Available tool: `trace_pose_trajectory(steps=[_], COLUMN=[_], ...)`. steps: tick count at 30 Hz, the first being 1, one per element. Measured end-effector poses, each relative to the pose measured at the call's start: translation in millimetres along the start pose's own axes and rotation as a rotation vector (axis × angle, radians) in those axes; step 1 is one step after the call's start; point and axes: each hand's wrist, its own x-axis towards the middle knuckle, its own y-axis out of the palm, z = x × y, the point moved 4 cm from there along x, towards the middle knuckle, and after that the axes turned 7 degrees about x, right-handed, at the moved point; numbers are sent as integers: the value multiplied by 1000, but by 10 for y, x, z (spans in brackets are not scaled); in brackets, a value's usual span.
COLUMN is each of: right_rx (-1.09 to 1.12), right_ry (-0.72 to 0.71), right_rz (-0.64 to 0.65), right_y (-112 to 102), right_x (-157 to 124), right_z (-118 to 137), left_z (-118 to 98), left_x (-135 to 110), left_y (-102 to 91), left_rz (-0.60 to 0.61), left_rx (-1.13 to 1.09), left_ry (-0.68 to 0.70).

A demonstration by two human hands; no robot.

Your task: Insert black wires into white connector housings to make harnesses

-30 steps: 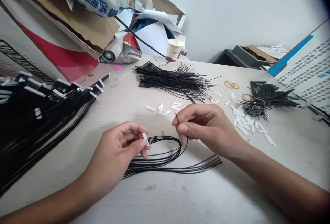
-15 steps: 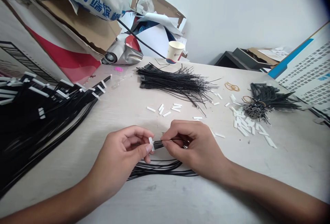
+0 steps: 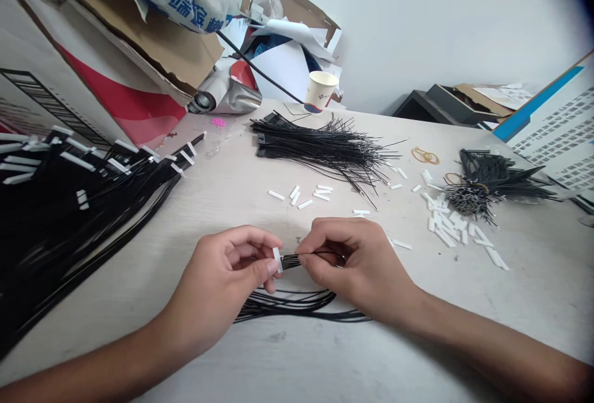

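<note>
My left hand (image 3: 227,276) pinches a small white connector (image 3: 277,259) between thumb and forefinger. Just to its right, my right hand (image 3: 352,264) is closed on the ends of thin black wires (image 3: 290,260) that run into the connector. The two hands nearly touch above the table. The rest of this black wire bundle (image 3: 292,305) loops on the table under and behind both hands.
A big heap of black wire harnesses with white connectors (image 3: 69,205) fills the left. Loose black wires (image 3: 325,146) lie at the back, loose white connectors (image 3: 445,226) and a second wire bunch (image 3: 492,183) at the right. A paper cup (image 3: 320,90) and cardboard boxes (image 3: 139,38) stand behind.
My right hand came down and left from above the wire loop to meet my left hand, bringing wire ends to the white connector. Since half a second ago both hands have hardly shifted.
</note>
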Motion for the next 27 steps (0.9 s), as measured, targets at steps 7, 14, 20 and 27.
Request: trace_pose_trajectory(steps=[7, 14, 20, 27], right_rx=[94, 199, 242, -252], right_ry=[112, 193, 174, -365], right_rz=[14, 56, 74, -97], right_y=[16, 74, 127, -29], right_x=[12, 10, 18, -92], right_z=[-26, -61, -113, 219], left_z=[3, 14, 3, 27], left_x=[1, -4, -2, 34], left_y=[7, 21, 27, -18], left_rz=[13, 5, 11, -3], left_rx=[4, -2, -11, -36], left_ry=[-7, -5, 5, 52])
